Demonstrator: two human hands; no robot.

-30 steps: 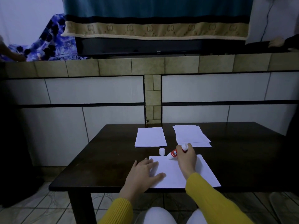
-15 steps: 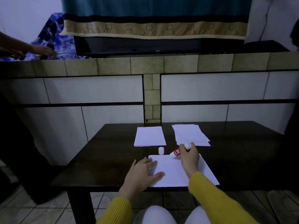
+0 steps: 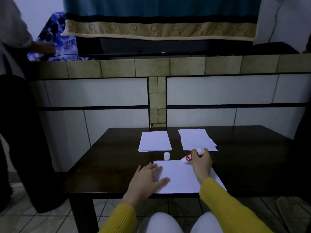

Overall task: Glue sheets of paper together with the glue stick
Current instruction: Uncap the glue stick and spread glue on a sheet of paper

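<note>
My right hand (image 3: 201,163) holds the glue stick (image 3: 189,158), fingers curled round its red body, with the white tip down on the far edge of the near sheet (image 3: 180,178). Against one second ago, the tip is now further to the right along this far edge; before it was near the far left corner, close to the cap (image 3: 166,156). So I judge that I am drawing a line of glue across the top edge, and this line is about half made. The other edges are probably not yet glued, and no second sheet lies on top, so the task is at an early step.

My left hand (image 3: 148,179) lies flat on the left part of the near sheet, fingers spread and straight, pressing it so it does not slide. It has not moved in this second.

The surface is a dark wooden table (image 3: 107,165). The near sheet lies at its front edge. Behind it stands the white cap, upright, and further back are a left stack of paper (image 3: 154,141) and a right stack of paper (image 3: 196,138), well apart from each other.

The room is dim. Behind the table is a tiled wall with a ledge (image 3: 151,67), and above it hangs a blue cloth with a beige border (image 3: 159,29). At the left another person (image 3: 18,47) stands near the ledge; they have come closer in the last second.
</note>
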